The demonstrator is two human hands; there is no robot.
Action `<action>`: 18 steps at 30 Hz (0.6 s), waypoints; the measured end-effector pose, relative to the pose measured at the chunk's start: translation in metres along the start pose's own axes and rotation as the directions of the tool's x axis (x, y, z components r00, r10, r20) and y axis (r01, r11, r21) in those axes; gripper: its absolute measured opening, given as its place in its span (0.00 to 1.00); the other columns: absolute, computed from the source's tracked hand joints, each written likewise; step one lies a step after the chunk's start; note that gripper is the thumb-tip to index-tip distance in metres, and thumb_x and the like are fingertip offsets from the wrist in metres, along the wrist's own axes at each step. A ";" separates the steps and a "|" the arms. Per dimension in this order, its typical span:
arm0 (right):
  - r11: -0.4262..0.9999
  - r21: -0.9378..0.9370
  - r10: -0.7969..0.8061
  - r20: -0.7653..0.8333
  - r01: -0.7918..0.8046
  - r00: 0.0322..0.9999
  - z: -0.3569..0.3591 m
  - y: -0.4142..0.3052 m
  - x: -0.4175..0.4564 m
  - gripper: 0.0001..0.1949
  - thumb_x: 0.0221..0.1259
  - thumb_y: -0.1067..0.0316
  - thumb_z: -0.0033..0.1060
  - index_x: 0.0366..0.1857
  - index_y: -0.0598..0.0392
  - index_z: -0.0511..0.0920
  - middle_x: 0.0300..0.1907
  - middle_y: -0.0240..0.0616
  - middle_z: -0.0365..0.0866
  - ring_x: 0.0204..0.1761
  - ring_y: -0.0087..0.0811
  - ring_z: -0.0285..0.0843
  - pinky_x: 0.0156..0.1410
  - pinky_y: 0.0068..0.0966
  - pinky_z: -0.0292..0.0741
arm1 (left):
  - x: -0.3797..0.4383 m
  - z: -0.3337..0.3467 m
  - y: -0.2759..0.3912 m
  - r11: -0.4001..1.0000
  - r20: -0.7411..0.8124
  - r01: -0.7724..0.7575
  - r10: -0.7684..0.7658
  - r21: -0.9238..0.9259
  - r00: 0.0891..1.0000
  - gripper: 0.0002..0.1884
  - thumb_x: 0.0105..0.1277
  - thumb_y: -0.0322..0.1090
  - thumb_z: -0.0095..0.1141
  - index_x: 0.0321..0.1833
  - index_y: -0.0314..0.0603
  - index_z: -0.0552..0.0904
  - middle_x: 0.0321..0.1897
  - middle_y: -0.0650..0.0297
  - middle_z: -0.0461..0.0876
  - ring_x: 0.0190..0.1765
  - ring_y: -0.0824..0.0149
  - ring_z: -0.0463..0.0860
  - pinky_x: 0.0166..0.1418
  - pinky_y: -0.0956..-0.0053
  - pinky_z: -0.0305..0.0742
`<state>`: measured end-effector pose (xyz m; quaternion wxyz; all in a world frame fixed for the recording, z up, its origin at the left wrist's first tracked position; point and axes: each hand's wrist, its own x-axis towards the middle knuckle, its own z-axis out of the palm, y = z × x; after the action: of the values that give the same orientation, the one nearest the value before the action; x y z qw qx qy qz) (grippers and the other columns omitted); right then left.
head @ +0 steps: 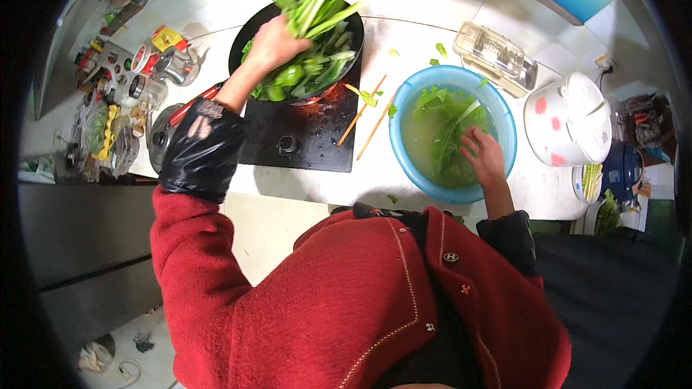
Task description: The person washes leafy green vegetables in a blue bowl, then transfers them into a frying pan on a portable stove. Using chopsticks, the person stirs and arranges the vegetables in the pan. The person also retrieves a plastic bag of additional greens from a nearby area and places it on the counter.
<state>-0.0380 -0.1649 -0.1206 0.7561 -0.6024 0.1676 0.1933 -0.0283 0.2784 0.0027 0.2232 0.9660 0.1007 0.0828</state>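
My left hand [278, 43] grips a bunch of leafy greens [324, 2] by the middle, its pale stalks pointing up. It is held over a black wok [246, 24], where more greens [303, 73] lie. At the right, a blue plastic basin [399, 146] holds cloudy water with loose greens [446, 119] in it. My right hand [483, 154] hovers over or touches the basin's right side, fingers spread, with nothing plainly held. Whether its fingertips meet the leaves I cannot tell.
The wok sits on a black cooktop [319, 146] with a knob. Two chopsticks [373, 129] and leaf scraps lie beside it. A floral white rice cooker [562, 119] and a lidded cutlery box [494, 56] stand right. Jars [148, 92], a glass pitcher [175, 66] and a pan lid [158, 138] crowd the left.
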 end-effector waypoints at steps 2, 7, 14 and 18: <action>0.994 -0.100 -0.055 -0.038 0.050 0.998 0.006 0.009 0.004 0.15 0.61 0.65 0.54 0.49 0.57 0.68 0.54 0.40 0.70 0.53 0.37 0.71 0.54 0.34 0.70 | 0.001 0.010 -0.040 0.979 0.018 0.010 -0.014 0.205 1.000 0.27 0.44 0.41 0.63 0.48 0.37 0.75 0.39 0.48 0.81 0.43 0.49 0.80 0.48 0.60 0.75; 0.145 -0.898 -0.598 0.254 0.415 0.760 0.008 0.019 0.021 0.19 0.53 0.74 0.54 0.51 0.55 0.68 0.55 0.46 0.69 0.53 0.45 0.69 0.55 0.31 0.70 | 0.006 0.063 -0.106 0.806 -0.035 -0.050 0.086 0.589 0.996 0.20 0.48 0.30 0.56 0.47 0.41 0.72 0.43 0.55 0.77 0.49 0.54 0.77 0.49 0.56 0.71; -0.707 -0.649 -0.441 0.714 0.280 0.543 0.032 -0.001 0.054 0.26 0.58 0.69 0.44 0.63 0.37 0.63 0.59 0.48 0.65 0.60 0.43 0.65 0.60 0.38 0.65 | 0.047 0.027 -0.135 0.907 0.416 -0.118 -0.068 0.405 0.907 0.59 0.35 0.43 0.73 0.72 0.59 0.47 0.56 0.45 0.70 0.62 0.44 0.66 0.63 0.58 0.65; -0.699 -0.634 -0.320 0.691 0.331 0.648 0.041 0.011 0.083 0.20 0.57 0.70 0.45 0.56 0.41 0.69 0.50 0.44 0.74 0.54 0.41 0.71 0.55 0.41 0.67 | 0.051 -0.002 -0.084 0.923 0.229 -0.256 0.194 0.286 0.954 0.45 0.42 0.39 0.69 0.66 0.46 0.61 0.54 0.46 0.73 0.57 0.50 0.73 0.60 0.64 0.68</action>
<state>0.0299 -0.1154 -0.1616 -0.1196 -0.9238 -0.3490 -0.1027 0.0069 0.3650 -0.0271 0.0655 0.9976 -0.0220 -0.0044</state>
